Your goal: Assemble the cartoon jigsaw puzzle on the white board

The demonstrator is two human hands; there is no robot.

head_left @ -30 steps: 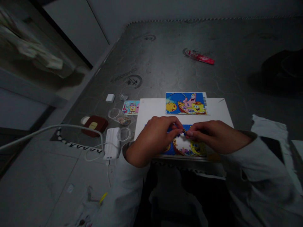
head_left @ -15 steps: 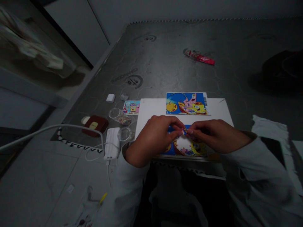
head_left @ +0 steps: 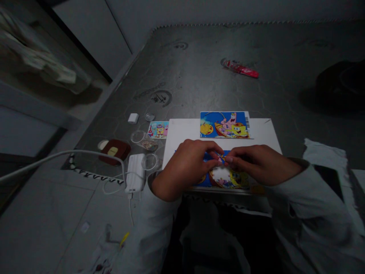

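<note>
On a flat white box or board (head_left: 184,129), a partly filled cartoon jigsaw puzzle (head_left: 239,179) lies below my hands, with an irregular white gap in its middle. My left hand (head_left: 189,164) reaches over its left side, thumb and fingers pinched together. From the other side my right hand (head_left: 261,163) meets it, also in a pinch. Between the fingertips is a tiny blue and pink jigsaw piece (head_left: 222,157), mostly covered. Just beyond, a finished-looking picture card (head_left: 225,125) shows the same cartoon scene.
Left of the board are a tipped clear jar (head_left: 144,140) with small bits inside, a clear round lid (head_left: 149,162), a white power bank (head_left: 135,173) with cable and a brown case (head_left: 115,151). A red wrapper (head_left: 239,68) lies farther back; a cloth (head_left: 325,154) lies right.
My fingertips have shifted slightly around the small jigsaw piece, and it sits at a somewhat different angle. Both hands stay over the same spot.
</note>
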